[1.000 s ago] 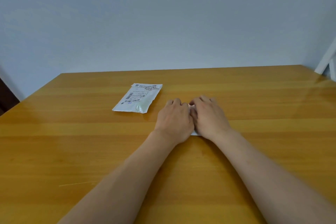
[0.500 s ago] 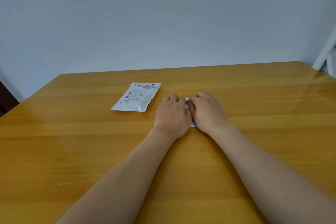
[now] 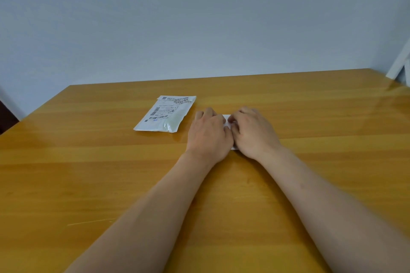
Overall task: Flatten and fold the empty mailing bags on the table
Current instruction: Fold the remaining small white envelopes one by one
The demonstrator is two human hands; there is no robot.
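A small white bag [image 3: 228, 122] is pressed flat on the table [image 3: 88, 162] under the left hand [image 3: 209, 135] and right hand [image 3: 253, 132], fingers bent. Another labelled bag [image 3: 165, 114] lies just left.

Hands [image 3: 231, 132] slightly farther up table [image 3: 88, 173].

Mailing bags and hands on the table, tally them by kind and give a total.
Labelled mailing bag lying free: 1
White bag pressed under the hands: 1
Hands, left hand and right hand: 2
Total: 4
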